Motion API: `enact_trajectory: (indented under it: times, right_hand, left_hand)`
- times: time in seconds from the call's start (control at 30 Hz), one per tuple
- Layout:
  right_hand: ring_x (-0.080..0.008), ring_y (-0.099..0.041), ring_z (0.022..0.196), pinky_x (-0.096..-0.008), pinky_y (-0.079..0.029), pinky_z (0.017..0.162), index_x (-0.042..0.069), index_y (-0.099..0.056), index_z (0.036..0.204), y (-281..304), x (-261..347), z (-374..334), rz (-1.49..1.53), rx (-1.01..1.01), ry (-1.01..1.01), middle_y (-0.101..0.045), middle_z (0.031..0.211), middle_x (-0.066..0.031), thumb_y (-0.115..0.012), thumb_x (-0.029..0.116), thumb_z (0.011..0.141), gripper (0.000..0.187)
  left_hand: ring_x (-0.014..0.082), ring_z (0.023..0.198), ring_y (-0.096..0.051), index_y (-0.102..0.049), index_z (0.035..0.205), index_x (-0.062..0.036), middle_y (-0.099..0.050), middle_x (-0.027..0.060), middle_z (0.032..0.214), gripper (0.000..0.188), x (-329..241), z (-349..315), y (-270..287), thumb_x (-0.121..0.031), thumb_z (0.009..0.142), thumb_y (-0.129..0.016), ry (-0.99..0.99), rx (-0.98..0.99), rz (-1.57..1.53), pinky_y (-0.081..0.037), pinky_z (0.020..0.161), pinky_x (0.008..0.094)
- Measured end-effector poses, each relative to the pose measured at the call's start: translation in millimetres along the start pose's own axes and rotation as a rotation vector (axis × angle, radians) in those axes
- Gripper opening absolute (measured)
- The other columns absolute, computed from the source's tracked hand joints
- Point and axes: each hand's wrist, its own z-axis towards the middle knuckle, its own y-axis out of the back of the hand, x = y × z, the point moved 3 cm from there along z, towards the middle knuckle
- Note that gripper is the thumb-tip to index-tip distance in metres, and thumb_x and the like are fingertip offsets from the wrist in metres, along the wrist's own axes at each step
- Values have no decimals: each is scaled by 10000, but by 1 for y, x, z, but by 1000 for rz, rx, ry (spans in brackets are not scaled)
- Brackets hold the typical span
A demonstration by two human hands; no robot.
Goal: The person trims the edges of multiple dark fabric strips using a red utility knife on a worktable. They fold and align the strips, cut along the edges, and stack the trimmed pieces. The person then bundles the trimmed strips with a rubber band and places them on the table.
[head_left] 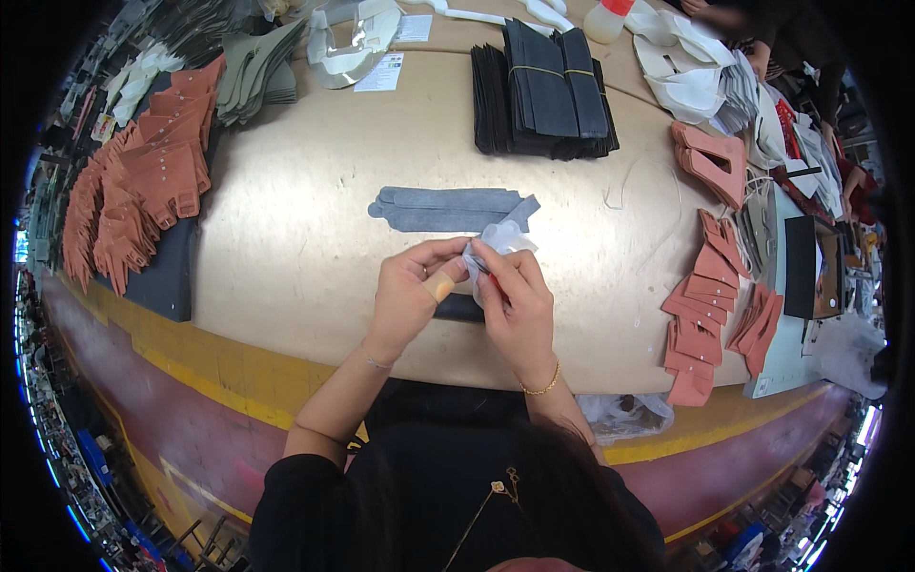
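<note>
My left hand, with a tan bandage on one digit, pinches the left side of a small, thin, whitish crumpled piece. From the other side my right hand grips the same piece with thumb and fingers. Both hands hover close together over the table, fingertips nearly touching. A bit of red shows between the right fingers; I cannot make out what it belongs to. Just beyond the hands lie several overlapping grey-blue strips. Under the hands sits a dark flat piece, partly covered by them.
A banded stack of black strips stands at the back. Reddish-brown cut pieces pile up at the left, with more reddish-brown pieces at the right. White shaped pieces and a red-capped bottle are farther back. An open dark box stands right.
</note>
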Motion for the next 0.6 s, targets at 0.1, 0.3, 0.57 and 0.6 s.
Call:
enact_trajectory:
  times: [0.1, 0.3, 0.57, 0.6]
  right_hand:
    - [-174, -533, 571, -289, -448, 529, 93, -670, 1140, 2, 0, 1, -28, -23, 3, -518, 762, -74, -626, -53, 815, 359]
    - [-165, -511, 546, -284, -432, 508, 95, -679, 1133, 4, -2, 2, -5, -26, -12, -501, 728, -68, -630, -58, 814, 357]
    - [-144, -496, 549, -268, -417, 507, 79, -688, 1114, 2, -4, 4, 8, -81, -5, -493, 715, -64, -633, -58, 818, 331]
    - [-142, -494, 551, -265, -416, 510, 76, -687, 1114, 2, -5, 4, 32, -82, -14, -493, 716, -64, -631, -58, 819, 329]
  left_hand:
    - [117, 885, -641, -631, 1137, 66, -686, 110, 995, 251, 1, -3, -6, -32, 907, -607, -12, -25, 73, -536, 802, 244]
    - [103, 865, -637, -647, 1110, 59, -687, 93, 972, 230, 0, -2, -9, -24, 897, -620, -16, -60, 88, -531, 773, 233]
    - [81, 854, -627, -647, 1106, 69, -691, 89, 963, 233, 4, -3, -10, -30, 897, -622, -33, -74, 44, -520, 754, 214]
    - [81, 855, -627, -648, 1106, 68, -690, 89, 964, 232, 4, -3, -10, -29, 896, -623, -32, -69, 41, -518, 756, 213]
